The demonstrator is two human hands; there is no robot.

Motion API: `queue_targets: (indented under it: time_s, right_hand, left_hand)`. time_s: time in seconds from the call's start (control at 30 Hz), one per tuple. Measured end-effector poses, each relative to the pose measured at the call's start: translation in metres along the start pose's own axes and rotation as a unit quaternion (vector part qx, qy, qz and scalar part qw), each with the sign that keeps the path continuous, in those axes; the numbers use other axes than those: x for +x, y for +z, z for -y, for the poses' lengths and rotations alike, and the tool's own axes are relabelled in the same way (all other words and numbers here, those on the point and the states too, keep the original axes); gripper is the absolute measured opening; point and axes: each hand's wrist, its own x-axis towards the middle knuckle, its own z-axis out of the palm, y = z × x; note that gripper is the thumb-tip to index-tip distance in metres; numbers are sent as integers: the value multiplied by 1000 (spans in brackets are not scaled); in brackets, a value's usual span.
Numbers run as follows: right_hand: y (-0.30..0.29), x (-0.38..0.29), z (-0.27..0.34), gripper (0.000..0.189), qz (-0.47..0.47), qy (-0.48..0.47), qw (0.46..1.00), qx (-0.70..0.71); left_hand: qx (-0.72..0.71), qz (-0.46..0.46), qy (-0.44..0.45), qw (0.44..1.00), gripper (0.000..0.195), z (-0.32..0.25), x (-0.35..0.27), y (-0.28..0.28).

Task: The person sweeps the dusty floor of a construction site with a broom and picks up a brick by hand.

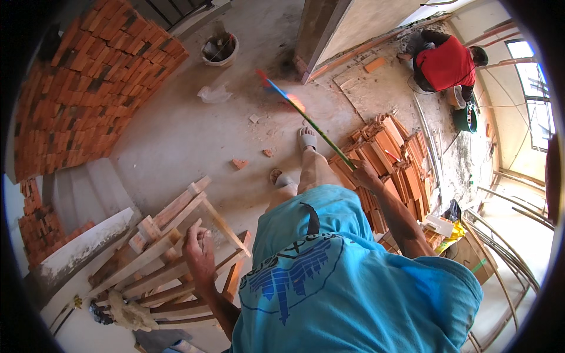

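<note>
My right hand grips the near end of a long pole, green by the hand and blue farther out, apparently a broom handle. It slants out over the concrete floor. Red and orange blurs surround its far end, so the shape of the head cannot be made out. My left hand hangs at my side with loosely bent fingers and nothing visible in it. Just below it in view is a wooden sawhorse-like frame. Brick fragments and a crumpled clear plastic sheet lie on the floor.
Stacked bricks form a tall pile on the left. Clay tiles or bricks are heaped by my right leg. A bucket stands ahead. A person in red bends over a green bucket near a wall. Long rods lie right.
</note>
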Motion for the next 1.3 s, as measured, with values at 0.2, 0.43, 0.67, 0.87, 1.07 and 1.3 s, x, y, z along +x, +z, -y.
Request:
queue_targets:
  time_s: [0.2, 0.43, 0.67, 0.87, 1.07, 1.3]
  right_hand:
    - [-19, -84, -22, 41, -120, -45, 985, -117]
    - [30, -53, -45, 31, -54, 27, 993, -101]
    - [37, -3, 16, 26, 43, 155, 985, 67]
    - [-24, -70, 57, 35, -27, -4, 999, -18]
    - [-85, -117, 126, 51, 165, 108, 974, 115]
    - [-87, -56, 167, 60, 275, 127, 953, 25]
  left_hand:
    - [13, -26, -18, 999, 32, 11, -6, -6]
    - [27, -61, 8, 998, 33, 15, -12, -7]
    - [39, -106, -29, 993, 30, 18, -16, -14]
    - [74, -252, 17, 965, 30, 22, -20, -19]
    - [150, -319, -34, 935, 38, 39, -16, -19]
    - [198, -345, -108, 911, 46, 81, -13, -9]
